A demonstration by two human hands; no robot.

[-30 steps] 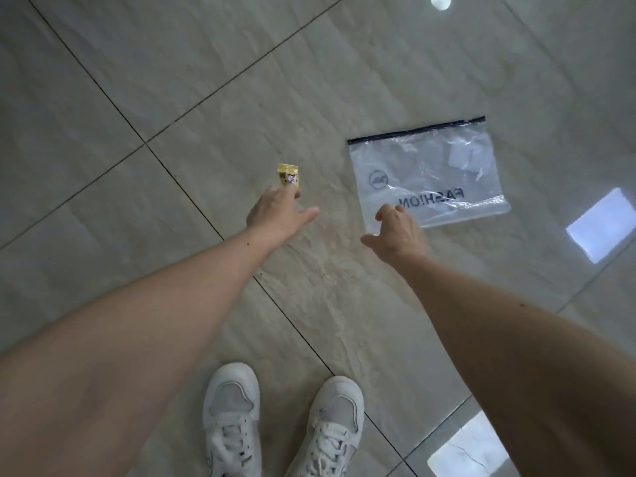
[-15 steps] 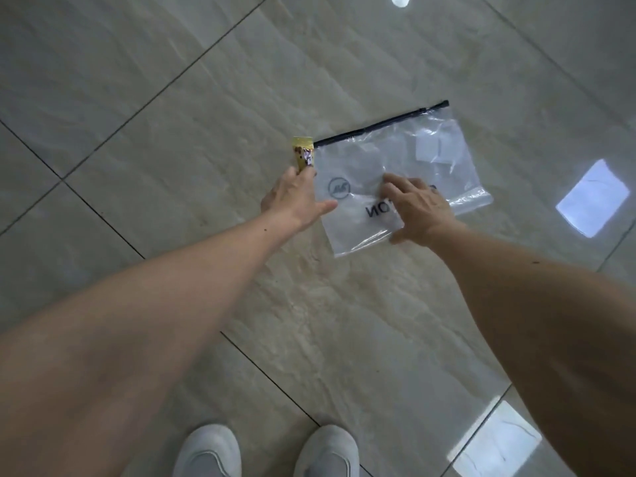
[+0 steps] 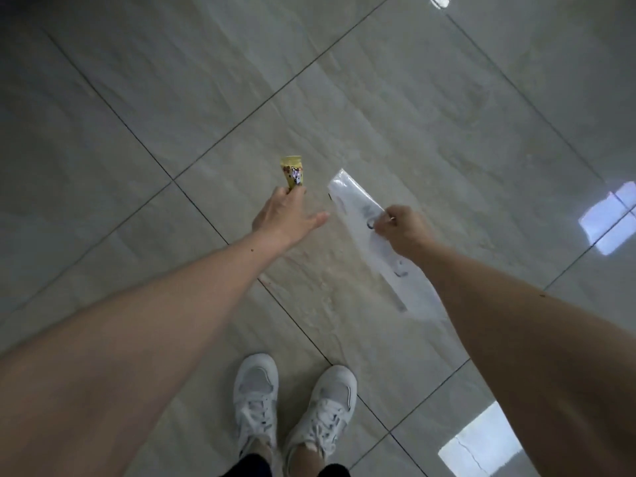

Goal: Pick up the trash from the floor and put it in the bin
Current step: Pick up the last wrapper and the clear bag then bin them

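My left hand (image 3: 287,215) pinches a small yellow wrapper (image 3: 293,172) between its fingertips, thumb spread to the side. My right hand (image 3: 406,230) is closed on a clear plastic zip bag (image 3: 361,208) with dark print. The bag hangs off the floor, seen nearly edge-on, one end pointing up-left and the rest trailing down under my right forearm. Both hands are held out in front of me above the tiled floor. No bin is in view.
Glossy grey floor tiles (image 3: 413,98) with dark grout lines fill the view. My two white sneakers (image 3: 292,401) stand at the bottom centre. Bright window reflections (image 3: 609,218) lie on the floor at the right and lower right.
My right hand closed on the plastic bag and lifted it off the floor. The view rose and pulled back, so my shoes show fully again. The left hand still holds the wrapper.
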